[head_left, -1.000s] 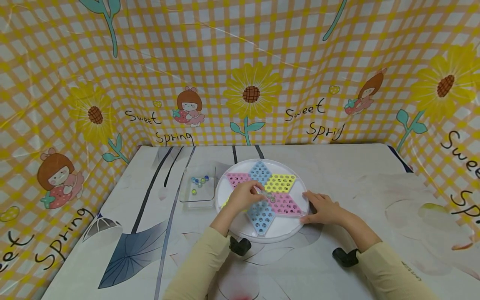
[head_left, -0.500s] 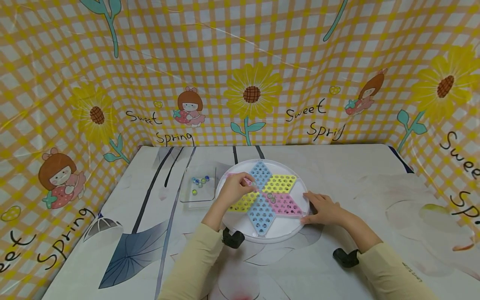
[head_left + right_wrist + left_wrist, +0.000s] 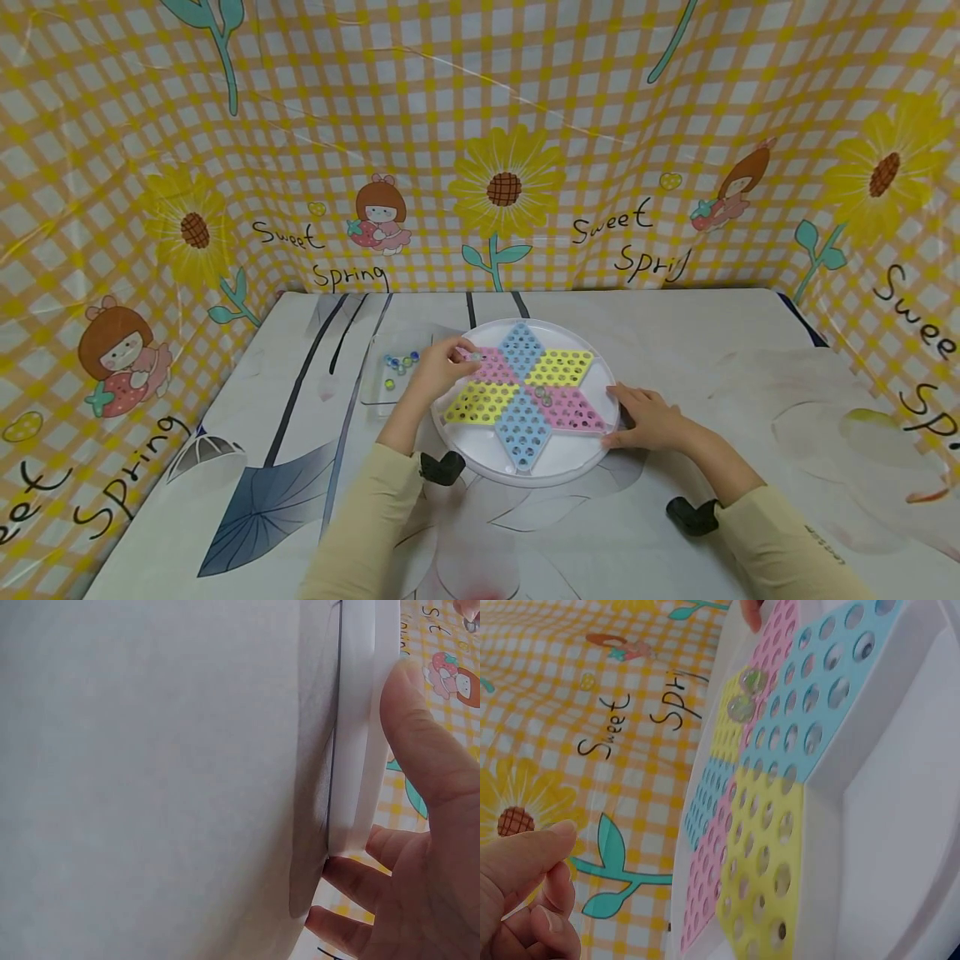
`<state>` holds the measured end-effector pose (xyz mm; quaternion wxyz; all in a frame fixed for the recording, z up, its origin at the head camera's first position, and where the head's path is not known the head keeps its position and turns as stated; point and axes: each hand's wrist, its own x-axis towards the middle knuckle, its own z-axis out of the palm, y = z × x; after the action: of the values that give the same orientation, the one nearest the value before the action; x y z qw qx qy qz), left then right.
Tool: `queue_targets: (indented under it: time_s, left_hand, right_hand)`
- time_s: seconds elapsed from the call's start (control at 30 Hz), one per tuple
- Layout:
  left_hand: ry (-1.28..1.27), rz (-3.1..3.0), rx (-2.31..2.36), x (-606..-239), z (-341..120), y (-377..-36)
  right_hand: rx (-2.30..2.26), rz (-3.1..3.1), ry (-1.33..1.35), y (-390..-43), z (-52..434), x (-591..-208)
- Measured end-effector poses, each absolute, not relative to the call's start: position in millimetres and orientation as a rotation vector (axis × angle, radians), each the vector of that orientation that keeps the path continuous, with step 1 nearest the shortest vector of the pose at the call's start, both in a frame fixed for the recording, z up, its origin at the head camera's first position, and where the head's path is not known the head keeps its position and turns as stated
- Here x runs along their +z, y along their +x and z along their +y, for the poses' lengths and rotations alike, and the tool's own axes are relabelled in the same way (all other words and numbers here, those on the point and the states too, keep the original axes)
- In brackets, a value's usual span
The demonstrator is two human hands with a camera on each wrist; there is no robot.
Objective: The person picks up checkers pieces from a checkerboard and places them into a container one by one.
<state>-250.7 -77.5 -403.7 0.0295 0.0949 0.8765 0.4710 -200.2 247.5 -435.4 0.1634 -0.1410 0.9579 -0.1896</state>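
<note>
Near the middle of the surface, a round white checkers board is steadied while a marble is carried.

The marble is pinched in the left hand's fingers over the board's left edge, beside a clear tray of marbles. The board's right rim is touched by the right hand's relaxed fingers.

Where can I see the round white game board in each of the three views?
Head view: the round white game board lies at centre, on the table.
Left wrist view: it fills the right half, tilted, its star of holes facing left.
Right wrist view: only its white rim shows, a vertical band right of centre.
Shared landmark: the right hand, resting at the board's rim.
</note>
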Motion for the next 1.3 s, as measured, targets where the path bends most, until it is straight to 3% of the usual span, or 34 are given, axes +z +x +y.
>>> queue_targets:
  time_s: [1.3]
  left_hand:
    - [0.014,2.786,1.465,-401.7,-164.4,-249.0]
  right_hand:
    - [-0.547,2.727,-0.401,-199.1,246.4,-434.4]
